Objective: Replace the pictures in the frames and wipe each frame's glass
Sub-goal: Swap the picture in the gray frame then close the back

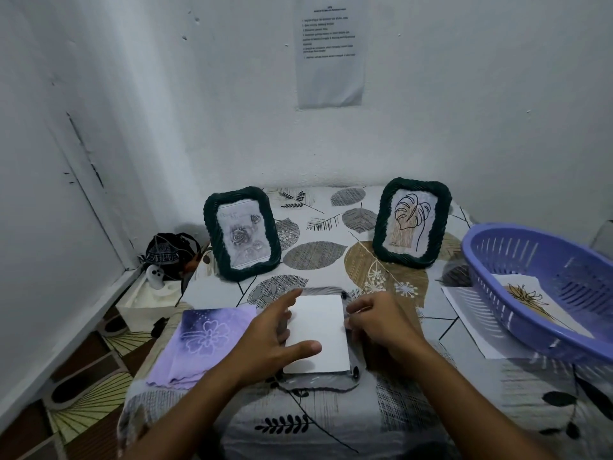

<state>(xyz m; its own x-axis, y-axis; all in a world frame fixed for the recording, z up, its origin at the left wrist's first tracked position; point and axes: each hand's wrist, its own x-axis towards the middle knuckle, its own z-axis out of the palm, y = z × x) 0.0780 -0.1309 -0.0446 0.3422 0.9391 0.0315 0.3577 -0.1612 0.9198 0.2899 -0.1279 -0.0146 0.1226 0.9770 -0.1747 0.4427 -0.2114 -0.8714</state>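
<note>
A table [331,423] covered in a soft cloth printed with grey, tan and black leaves fills the near view. Nearest the person lies a frame [318,383] flat and face down, its dark, ropy rim showing at the near and far edges. A plain white rectangular sheet [318,330], smooth and stiff-looking, lies on its back.

The left hand [275,340] rests on the sheet's left side with fingers spread and fairly straight, the thumb lying across the sheet's lower left part. The right hand [381,323] sits at the sheet's right edge, its fingers curled down; whether they pinch the sheet or the frame's rim cannot be told. The sheet lies between the two hands.

Just left of the frame lies a folded purple cloth [202,340], soft, with a pale flower outline on it.

To the right, a purple plastic basket [517,313] with slotted walls sits tilted toward the person. Inside it lies a picture [530,300] of a tan and black flower on white paper. Another white sheet of paper [471,323] lies under the basket's near edge.

Farther back, two more frames stand upright and well apart, both with dark green twisted-rope rims and rounded corners. The left frame [242,234] holds a grey drawing of roses. The right frame [411,224] holds a line drawing of a large split leaf.

A printed paper notice [331,51] hangs on the white wall behind.
</note>
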